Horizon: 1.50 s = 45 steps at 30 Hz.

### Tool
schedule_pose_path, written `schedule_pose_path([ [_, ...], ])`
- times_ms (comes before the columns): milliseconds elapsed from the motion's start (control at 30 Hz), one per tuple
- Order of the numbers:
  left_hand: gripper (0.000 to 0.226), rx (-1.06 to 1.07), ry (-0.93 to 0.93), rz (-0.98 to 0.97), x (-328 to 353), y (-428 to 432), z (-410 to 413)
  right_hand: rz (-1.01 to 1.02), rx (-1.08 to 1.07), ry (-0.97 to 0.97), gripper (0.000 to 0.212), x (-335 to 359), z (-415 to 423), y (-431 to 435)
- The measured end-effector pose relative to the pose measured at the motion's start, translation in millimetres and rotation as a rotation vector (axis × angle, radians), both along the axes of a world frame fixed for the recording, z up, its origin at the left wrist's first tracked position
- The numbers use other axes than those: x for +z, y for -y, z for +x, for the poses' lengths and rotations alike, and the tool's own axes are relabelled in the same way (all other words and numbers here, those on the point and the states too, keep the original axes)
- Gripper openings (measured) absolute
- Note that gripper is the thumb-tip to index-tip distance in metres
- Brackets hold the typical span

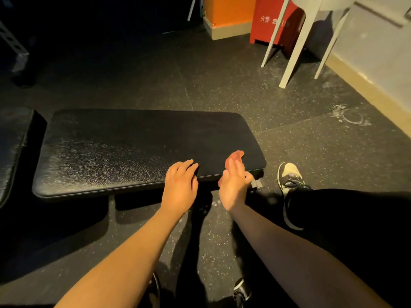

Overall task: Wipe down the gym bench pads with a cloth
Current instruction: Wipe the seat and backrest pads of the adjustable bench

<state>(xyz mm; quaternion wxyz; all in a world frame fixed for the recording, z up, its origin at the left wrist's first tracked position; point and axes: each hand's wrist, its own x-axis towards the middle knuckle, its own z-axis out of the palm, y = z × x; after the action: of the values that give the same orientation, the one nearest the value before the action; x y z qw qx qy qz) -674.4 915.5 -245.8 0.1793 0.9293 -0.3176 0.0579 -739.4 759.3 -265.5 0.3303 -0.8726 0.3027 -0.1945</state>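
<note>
A black textured bench pad [124, 147] lies flat across the middle of the head view. My left hand [180, 185] rests palm down on the pad's near edge, fingers loosely bent, holding nothing. My right hand [233, 181] hovers on edge just to its right, above the pad's near right corner, fingers straight and empty. No cloth shows anywhere in the frame. A second black pad [11, 147] is cut off at the left edge.
White stool legs [295, 47] stand at the back right, beside a red cabinet [271, 21] and an orange wall base [226, 14]. My shoe [289, 176] is planted right of the bench. Speckled rubber floor [222, 81] surrounds everything.
</note>
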Motion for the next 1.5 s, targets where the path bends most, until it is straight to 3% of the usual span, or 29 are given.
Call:
schedule_pose_path([
  [100,0.038,0.009,0.014,-0.009,5,-7,2,0.109,0.135,-0.007,0.066,9,-1,-41],
  [233,0.038,0.114,0.082,0.036,11,-24,2,-0.107,0.367,0.033,0.059,19,4,-45],
  [433,0.042,0.082,0.024,0.034,18,-44,6,0.026,0.158,-0.046,0.064,23,30,-45],
  [633,0.037,0.17,0.136,0.03,41,-70,28,-0.141,0.576,0.117,0.038,43,43,-90],
  [700,0.038,0.186,0.14,0.06,42,-72,33,-0.181,0.482,0.078,0.043,35,55,-72],
  [800,0.038,0.18,0.153,0.069,36,-69,30,-0.036,0.25,-0.015,0.051,31,72,-56],
  [1000,0.022,0.247,0.127,0.013,51,-64,47,-0.164,0.691,0.078,0.043,62,90,-92],
  [1100,0.025,0.273,0.183,0.069,47,-70,54,-0.262,0.635,0.081,0.029,51,103,-74],
  [1233,0.027,0.28,0.226,0.035,36,-71,51,-0.018,0.329,-0.026,0.028,42,121,-54],
  [1400,0.024,0.273,0.203,-0.01,42,-68,49,-0.004,0.692,0.07,0.03,61,104,-87],
  [1500,0.029,0.247,0.206,0.024,40,-72,49,-0.117,0.575,-0.031,0.044,54,110,-64],
])
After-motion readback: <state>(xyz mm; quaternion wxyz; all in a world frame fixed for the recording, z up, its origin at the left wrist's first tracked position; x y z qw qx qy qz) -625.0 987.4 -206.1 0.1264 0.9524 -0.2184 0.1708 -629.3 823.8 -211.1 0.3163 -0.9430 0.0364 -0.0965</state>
